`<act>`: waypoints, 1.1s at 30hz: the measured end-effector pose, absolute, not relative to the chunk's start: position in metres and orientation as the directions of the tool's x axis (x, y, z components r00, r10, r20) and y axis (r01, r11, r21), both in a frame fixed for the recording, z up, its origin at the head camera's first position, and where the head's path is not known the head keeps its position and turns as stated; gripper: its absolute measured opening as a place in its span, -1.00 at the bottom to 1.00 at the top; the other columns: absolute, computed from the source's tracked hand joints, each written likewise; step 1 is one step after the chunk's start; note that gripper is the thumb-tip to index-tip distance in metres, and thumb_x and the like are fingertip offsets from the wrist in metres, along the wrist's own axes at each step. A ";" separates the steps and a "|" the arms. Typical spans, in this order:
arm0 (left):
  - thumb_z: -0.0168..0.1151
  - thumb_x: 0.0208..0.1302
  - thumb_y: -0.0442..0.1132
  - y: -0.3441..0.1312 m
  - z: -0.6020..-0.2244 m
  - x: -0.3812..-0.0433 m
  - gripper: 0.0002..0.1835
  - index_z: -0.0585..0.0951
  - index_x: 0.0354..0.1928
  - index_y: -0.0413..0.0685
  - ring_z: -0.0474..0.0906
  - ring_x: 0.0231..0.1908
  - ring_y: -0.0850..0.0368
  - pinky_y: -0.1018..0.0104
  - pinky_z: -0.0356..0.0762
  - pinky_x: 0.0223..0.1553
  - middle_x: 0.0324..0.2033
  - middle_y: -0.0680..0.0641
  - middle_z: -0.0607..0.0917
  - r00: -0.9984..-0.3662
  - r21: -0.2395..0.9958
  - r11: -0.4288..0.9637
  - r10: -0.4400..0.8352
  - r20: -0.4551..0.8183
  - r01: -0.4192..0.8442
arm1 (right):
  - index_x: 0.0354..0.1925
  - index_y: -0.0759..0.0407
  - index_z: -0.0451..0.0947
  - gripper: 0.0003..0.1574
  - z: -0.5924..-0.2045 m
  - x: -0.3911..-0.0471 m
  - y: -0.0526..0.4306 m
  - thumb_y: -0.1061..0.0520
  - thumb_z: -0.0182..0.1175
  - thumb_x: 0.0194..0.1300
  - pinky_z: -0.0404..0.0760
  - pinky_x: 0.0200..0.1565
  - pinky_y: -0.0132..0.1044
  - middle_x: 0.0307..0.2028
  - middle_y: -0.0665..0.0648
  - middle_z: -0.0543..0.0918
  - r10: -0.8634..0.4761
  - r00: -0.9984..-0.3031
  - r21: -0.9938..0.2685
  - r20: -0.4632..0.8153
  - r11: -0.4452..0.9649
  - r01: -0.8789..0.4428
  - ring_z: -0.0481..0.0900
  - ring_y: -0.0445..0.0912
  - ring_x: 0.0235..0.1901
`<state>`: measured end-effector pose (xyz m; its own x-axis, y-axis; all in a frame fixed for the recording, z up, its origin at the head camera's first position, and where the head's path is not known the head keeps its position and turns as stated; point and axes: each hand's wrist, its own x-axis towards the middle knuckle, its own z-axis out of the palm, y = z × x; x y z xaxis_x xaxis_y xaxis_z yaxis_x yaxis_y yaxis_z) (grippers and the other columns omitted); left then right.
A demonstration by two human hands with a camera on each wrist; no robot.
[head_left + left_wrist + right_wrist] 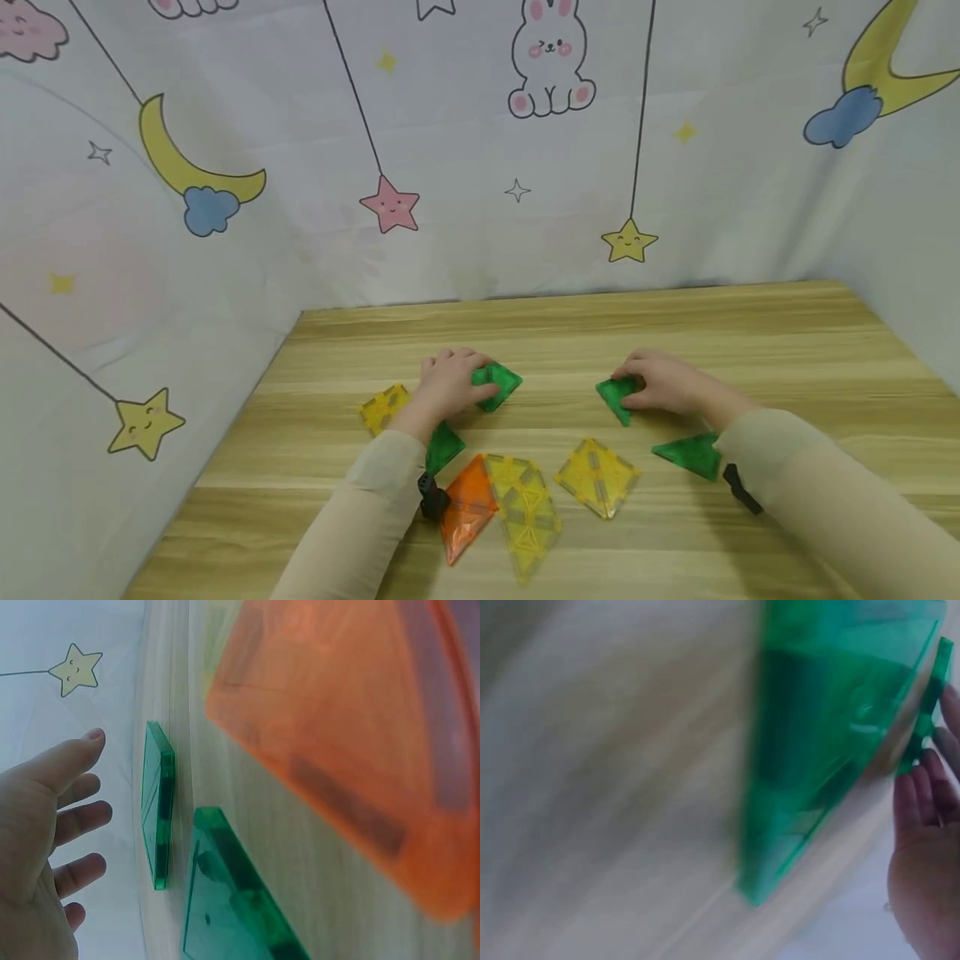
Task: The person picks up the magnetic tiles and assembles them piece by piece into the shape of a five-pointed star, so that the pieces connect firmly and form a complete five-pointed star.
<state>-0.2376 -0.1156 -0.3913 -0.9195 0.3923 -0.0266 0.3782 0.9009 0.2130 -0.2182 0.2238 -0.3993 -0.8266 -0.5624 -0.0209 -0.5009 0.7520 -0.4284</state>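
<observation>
My left hand (450, 385) hovers close over a green diamond of magnetic tiles (501, 387); the left wrist view shows its fingers loosely spread and apart from the green tile (159, 806). Further right, my right hand (660, 382) pinches a green triangular magnetic tile (617, 396) between thumb and fingers. That tile (926, 709) stands at the fingertips in the right wrist view. Another green triangle (690, 455) lies by the right wrist, large and blurred in the right wrist view. Beneath the left wrist is one more green tile (444, 448), partly hidden.
Orange tiles (471, 504) lie beside the left forearm, next to a joined strip of yellow tiles (525, 508). A yellow diamond (597, 477) sits between the arms. More yellow tiles (382, 408) are partly behind the left arm. A printed cloth (480, 250) hangs behind the wooden table (570, 333).
</observation>
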 end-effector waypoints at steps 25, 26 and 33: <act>0.25 0.20 0.08 -0.060 -0.387 -0.226 -0.49 0.51 0.19 0.15 0.33 0.15 0.01 -0.04 0.10 0.11 0.11 0.15 0.53 -0.818 0.369 0.783 0.568 -0.095 0.501 | 0.08 0.31 0.51 -0.43 -0.393 -0.223 0.205 0.00 0.28 0.19 0.50 -0.07 -0.03 -0.01 0.21 0.50 -0.582 -0.812 -0.512 -0.055 0.714 -0.477 0.50 0.12 -0.05; 0.25 0.20 0.08 -0.057 -0.387 -0.226 -0.49 0.51 0.18 0.16 0.34 0.15 0.02 -0.02 0.11 0.10 0.10 0.17 0.53 -0.814 0.366 0.781 0.573 -0.094 0.507 | 0.07 0.31 0.52 -0.43 -0.392 -0.220 0.209 -0.01 0.29 0.19 0.50 -0.08 -0.02 -0.02 0.20 0.50 -0.579 -0.813 -0.509 -0.056 0.717 -0.476 0.50 0.12 -0.06; 0.22 0.23 0.07 -0.035 -0.394 -0.226 -0.54 0.52 0.17 0.20 0.32 0.18 0.05 0.03 0.09 0.13 0.08 0.22 0.55 -0.779 0.398 0.749 0.615 -0.121 0.529 | 0.03 0.26 0.55 -0.41 -0.395 -0.195 0.246 -0.09 0.30 0.17 0.49 -0.12 -0.07 -0.10 0.12 0.53 -0.555 -0.830 -0.509 -0.057 0.732 -0.454 0.49 0.01 -0.14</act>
